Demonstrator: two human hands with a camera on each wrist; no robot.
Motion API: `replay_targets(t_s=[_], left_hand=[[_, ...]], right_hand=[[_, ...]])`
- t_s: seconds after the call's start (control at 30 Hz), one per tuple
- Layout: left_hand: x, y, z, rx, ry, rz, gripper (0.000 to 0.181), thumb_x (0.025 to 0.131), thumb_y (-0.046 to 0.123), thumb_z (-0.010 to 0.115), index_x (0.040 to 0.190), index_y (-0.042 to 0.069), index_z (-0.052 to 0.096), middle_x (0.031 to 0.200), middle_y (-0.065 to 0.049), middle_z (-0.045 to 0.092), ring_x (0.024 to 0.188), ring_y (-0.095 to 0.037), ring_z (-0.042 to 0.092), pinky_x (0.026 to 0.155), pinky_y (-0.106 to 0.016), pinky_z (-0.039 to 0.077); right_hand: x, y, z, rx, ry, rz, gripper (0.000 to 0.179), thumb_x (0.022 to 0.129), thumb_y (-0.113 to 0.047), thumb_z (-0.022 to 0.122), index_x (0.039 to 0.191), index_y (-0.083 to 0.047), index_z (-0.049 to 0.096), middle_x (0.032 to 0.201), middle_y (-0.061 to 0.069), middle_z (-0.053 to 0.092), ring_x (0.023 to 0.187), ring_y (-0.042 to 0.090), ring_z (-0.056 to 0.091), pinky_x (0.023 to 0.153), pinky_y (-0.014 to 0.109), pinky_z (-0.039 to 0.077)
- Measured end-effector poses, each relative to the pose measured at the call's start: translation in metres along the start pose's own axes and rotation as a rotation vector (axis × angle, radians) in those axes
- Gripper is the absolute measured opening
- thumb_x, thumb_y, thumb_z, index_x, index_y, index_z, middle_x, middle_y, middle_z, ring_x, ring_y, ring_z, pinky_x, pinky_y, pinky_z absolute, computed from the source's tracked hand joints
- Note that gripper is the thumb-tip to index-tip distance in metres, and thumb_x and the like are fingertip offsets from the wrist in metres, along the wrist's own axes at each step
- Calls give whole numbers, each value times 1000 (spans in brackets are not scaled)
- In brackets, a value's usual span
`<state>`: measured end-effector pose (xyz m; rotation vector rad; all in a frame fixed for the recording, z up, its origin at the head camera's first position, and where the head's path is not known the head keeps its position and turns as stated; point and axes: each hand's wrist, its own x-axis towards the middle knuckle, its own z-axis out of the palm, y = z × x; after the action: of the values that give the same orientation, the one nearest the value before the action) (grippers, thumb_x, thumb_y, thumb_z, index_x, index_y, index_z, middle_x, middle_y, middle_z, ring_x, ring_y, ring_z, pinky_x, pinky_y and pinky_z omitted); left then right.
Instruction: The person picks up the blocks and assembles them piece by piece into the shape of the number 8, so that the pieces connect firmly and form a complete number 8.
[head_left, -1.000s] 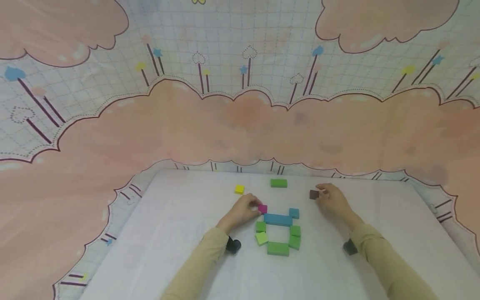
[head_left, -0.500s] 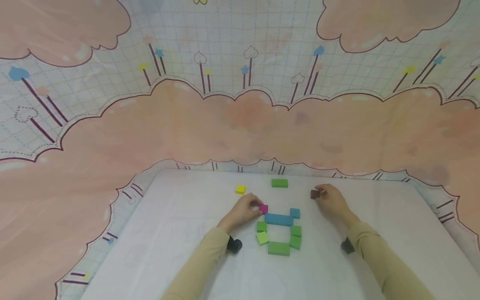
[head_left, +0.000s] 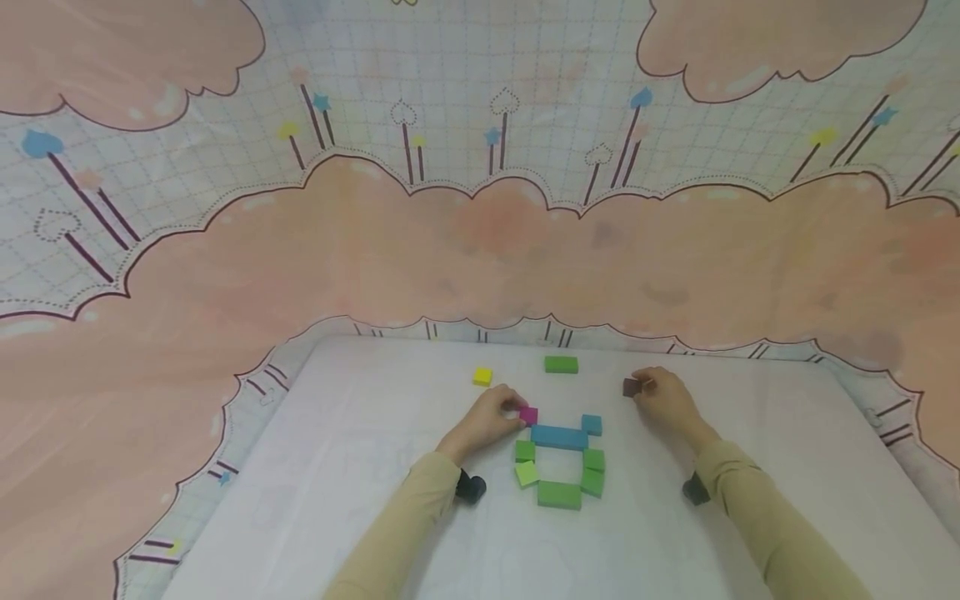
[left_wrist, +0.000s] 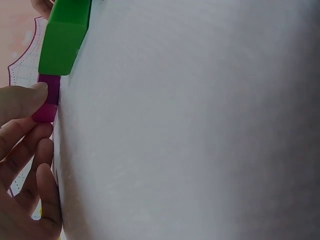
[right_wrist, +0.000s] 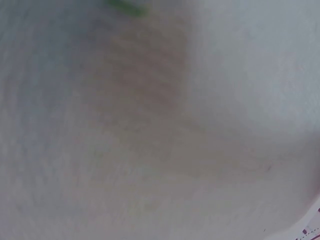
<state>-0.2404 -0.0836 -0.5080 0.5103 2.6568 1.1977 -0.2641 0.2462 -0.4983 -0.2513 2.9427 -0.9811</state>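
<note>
My left hand (head_left: 486,421) pinches a magenta cube (head_left: 529,415) between thumb and fingers, at the upper left end of a long blue block (head_left: 559,437). In the left wrist view the thumb presses on the magenta cube (left_wrist: 46,112), with a green block (left_wrist: 65,42) above it in the picture. My right hand (head_left: 669,407) holds a dark brown cube (head_left: 632,387) at its fingertips, farther right on the table. A small blue cube (head_left: 592,425) sits at the right end of the long blue block. The right wrist view is mostly blurred white surface.
Below the blue block, several green blocks (head_left: 558,495) form an open ring on the white table (head_left: 300,500). A yellow cube (head_left: 483,377) and a green bar (head_left: 561,365) lie farther back. A patterned cloth (head_left: 480,250) hangs behind.
My right wrist has shifted slightly left, with the brown cube staying in place. My left hand and the other blocks keep their positions.
</note>
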Motion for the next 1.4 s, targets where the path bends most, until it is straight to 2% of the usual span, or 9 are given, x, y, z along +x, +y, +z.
replay_targets(t_s=[0.23,0.4,1.03,1.4], left_hand=[[-1,1,0,12,-3,-18,28,83,11,71,111,9,66,110,-3,63,110,-19,59,101,-36,47],[-1,1,1,21,-3,-7,28,83,12,71,110,9,67,109,-3,63,109,-20,59,100,-37,48],[1,-2,2,21,-1,-9,27,83,11,71,110,9,67,109,-2,64,109,-18,59,100,-35,48],[0,1,1,23,3,-17,27,84,12,71,110,10,67,109,-2,64,109,-19,59,100,-36,48]], right_hand=[[1,-1,1,-2,-9,24,40,87,-6,57,124,7,54,117,28,57,109,43,54,95,56,45],[-1,0,2,0,-24,46,39,88,-7,57,124,7,54,117,27,57,109,41,54,95,55,46],[-9,0,0,0,-22,32,38,87,-8,60,122,6,56,117,27,58,107,41,55,93,55,47],[-14,-10,-2,51,-74,72,40,88,-10,60,125,2,55,121,23,57,109,38,56,93,51,50]])
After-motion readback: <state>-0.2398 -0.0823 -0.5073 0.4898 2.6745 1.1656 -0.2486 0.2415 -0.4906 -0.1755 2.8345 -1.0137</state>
